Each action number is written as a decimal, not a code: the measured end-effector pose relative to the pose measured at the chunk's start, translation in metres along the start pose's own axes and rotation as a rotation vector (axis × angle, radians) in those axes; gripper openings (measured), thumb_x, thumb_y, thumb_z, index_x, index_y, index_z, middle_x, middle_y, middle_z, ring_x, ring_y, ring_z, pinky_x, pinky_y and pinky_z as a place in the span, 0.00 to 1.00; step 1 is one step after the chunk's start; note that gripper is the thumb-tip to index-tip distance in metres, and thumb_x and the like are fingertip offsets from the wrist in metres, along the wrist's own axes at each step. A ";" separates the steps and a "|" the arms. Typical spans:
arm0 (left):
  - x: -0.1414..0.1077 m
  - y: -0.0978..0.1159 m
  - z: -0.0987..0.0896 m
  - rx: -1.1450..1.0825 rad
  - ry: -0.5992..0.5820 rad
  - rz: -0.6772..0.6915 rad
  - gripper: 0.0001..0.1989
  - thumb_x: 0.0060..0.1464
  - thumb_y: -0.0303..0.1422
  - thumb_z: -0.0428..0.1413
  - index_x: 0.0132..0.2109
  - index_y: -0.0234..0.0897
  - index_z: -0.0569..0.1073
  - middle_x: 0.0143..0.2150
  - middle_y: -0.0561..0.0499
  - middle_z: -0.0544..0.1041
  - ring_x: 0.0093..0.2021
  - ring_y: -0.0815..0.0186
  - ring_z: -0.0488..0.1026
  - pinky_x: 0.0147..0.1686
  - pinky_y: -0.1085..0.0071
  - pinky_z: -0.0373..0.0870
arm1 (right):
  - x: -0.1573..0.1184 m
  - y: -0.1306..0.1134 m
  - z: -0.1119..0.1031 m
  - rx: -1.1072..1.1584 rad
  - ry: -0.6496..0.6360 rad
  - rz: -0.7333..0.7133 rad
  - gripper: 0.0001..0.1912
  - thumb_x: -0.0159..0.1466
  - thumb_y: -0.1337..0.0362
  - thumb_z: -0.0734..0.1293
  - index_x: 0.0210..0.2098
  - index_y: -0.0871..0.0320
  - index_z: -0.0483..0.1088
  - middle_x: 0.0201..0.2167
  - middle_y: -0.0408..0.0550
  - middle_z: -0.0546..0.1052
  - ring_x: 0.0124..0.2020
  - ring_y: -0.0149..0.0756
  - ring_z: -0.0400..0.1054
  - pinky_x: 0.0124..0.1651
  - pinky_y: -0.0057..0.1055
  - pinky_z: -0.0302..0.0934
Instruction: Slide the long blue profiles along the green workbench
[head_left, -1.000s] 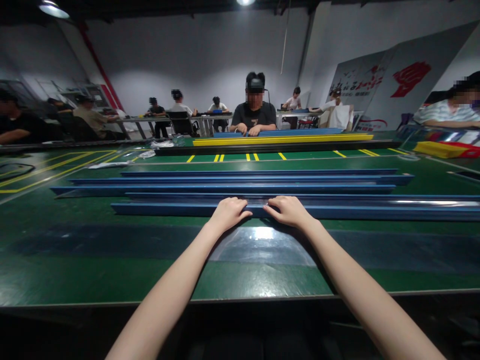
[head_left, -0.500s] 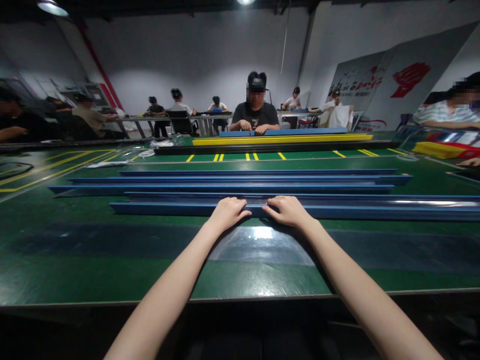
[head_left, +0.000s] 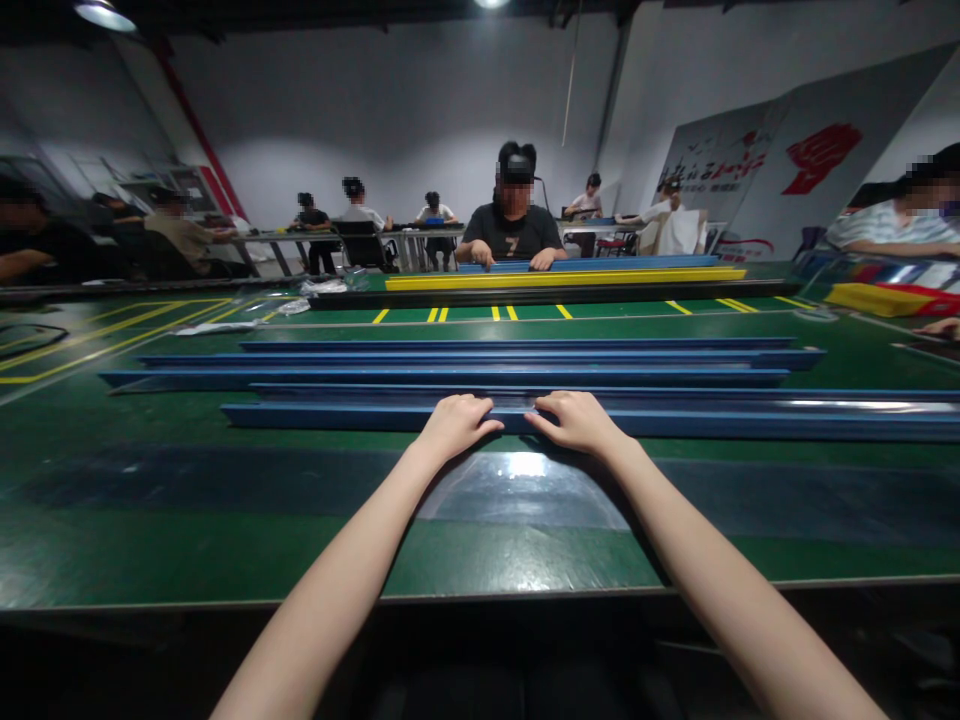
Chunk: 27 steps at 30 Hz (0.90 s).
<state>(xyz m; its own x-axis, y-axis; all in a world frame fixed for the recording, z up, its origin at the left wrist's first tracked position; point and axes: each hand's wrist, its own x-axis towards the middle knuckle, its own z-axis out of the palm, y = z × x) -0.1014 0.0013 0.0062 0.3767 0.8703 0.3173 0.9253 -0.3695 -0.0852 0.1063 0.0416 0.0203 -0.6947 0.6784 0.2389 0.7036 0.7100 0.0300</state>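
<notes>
A long blue plastic channel [head_left: 322,416] lies across the table in front of me, its two raised walls running left to right. My left hand [head_left: 456,424] is closed over the near wall, thumb on the front face and fingers curled inside. A short gap to the right, my right hand [head_left: 576,422] grips the same wall in the same way. Shiny clear film shows inside the channel, partly hidden by the fingers. Under my forearms, a clear plastic strip [head_left: 225,482] lies flat on the table.
More blue channels [head_left: 450,378] lie just beyond. Further off, a yellow strip [head_left: 562,280] and a black strip [head_left: 420,299] lie crosswise on the green table [head_left: 525,565]. A co-worker [head_left: 513,225] sits opposite, hands on a blue strip [head_left: 637,263]. Other people sit at both sides.
My hands and the blue channel stay in place. Across the table, the co-worker's hands have moved apart along the blue strip there, which has shifted to the right.
</notes>
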 end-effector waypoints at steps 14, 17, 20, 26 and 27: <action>-0.002 0.001 0.002 -0.007 0.000 -0.085 0.18 0.54 0.47 0.49 0.41 0.37 0.65 0.35 0.47 0.76 0.36 0.61 0.74 0.33 0.72 0.64 | 0.000 0.001 0.001 -0.020 0.008 -0.006 0.21 0.64 0.53 0.53 0.34 0.57 0.71 0.34 0.50 0.76 0.37 0.36 0.69 0.33 0.27 0.50; -0.002 0.001 0.003 0.000 0.013 -0.095 0.18 0.54 0.48 0.49 0.41 0.37 0.65 0.35 0.48 0.76 0.36 0.61 0.73 0.33 0.71 0.64 | 0.000 0.002 0.002 -0.014 0.007 -0.006 0.20 0.64 0.53 0.53 0.33 0.57 0.71 0.33 0.50 0.76 0.36 0.36 0.69 0.33 0.27 0.50; -0.002 0.000 0.004 -0.003 0.026 -0.100 0.18 0.54 0.48 0.49 0.40 0.37 0.66 0.34 0.48 0.76 0.36 0.61 0.73 0.32 0.71 0.63 | 0.000 0.002 0.003 -0.001 0.016 -0.010 0.19 0.63 0.53 0.54 0.33 0.57 0.70 0.33 0.50 0.76 0.37 0.36 0.69 0.34 0.27 0.50; -0.001 0.000 0.005 -0.021 0.047 -0.100 0.18 0.53 0.49 0.50 0.39 0.37 0.67 0.34 0.48 0.76 0.35 0.62 0.73 0.33 0.72 0.63 | 0.001 0.002 0.005 0.055 0.053 -0.016 0.17 0.62 0.52 0.56 0.36 0.57 0.68 0.36 0.48 0.75 0.37 0.35 0.68 0.34 0.27 0.50; -0.001 0.001 0.005 -0.024 0.047 -0.103 0.18 0.53 0.48 0.50 0.39 0.37 0.67 0.34 0.48 0.76 0.36 0.62 0.73 0.33 0.72 0.63 | 0.002 0.001 0.006 0.066 0.059 -0.024 0.16 0.62 0.52 0.57 0.37 0.57 0.68 0.36 0.48 0.75 0.37 0.35 0.67 0.34 0.27 0.50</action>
<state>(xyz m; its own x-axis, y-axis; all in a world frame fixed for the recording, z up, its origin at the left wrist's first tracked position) -0.1010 0.0018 0.0013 0.2770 0.8880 0.3670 0.9575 -0.2873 -0.0276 0.1051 0.0446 0.0150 -0.7001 0.6501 0.2954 0.6740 0.7382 -0.0271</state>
